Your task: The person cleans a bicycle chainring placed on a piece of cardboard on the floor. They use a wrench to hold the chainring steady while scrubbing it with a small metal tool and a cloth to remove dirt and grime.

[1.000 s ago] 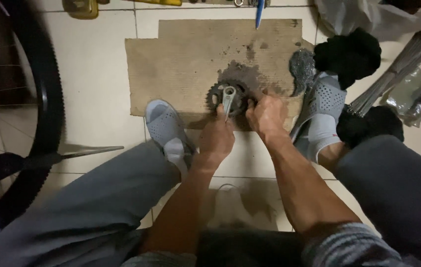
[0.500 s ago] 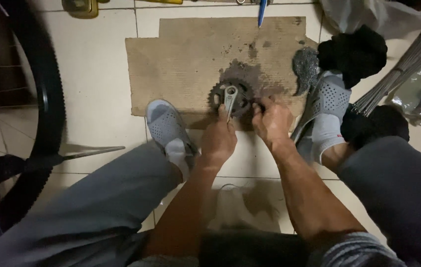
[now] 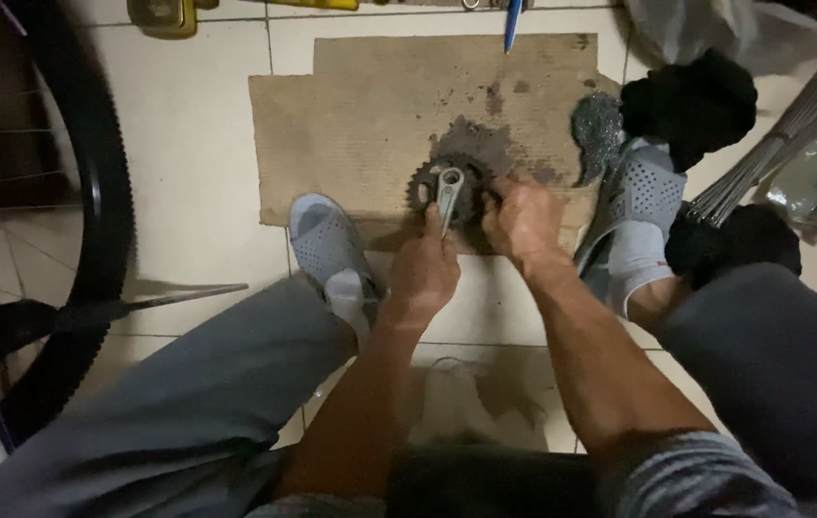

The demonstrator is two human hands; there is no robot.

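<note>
A dark toothed sprocket (image 3: 425, 189) lies on a stained sheet of cardboard (image 3: 360, 125) on the tiled floor. My left hand (image 3: 425, 273) grips the lower end of a grey metal wrench (image 3: 449, 192) whose ring head sits over the sprocket's centre. My right hand (image 3: 521, 221) presses on the sprocket's right side, fingers curled over its edge. Both forearms reach down between my knees.
My feet in grey perforated slippers (image 3: 327, 245) flank the cardboard. A bicycle wheel (image 3: 92, 192) stands at the left. Black cloths (image 3: 691, 101), a bundle of metal spokes (image 3: 782, 144), a blue-handled tool (image 3: 512, 24) and a plastic bag (image 3: 715, 24) lie to the right and back.
My view has shifted slightly. Both hands stay on the sprocket, and the wrench has turned a little under my left hand.
</note>
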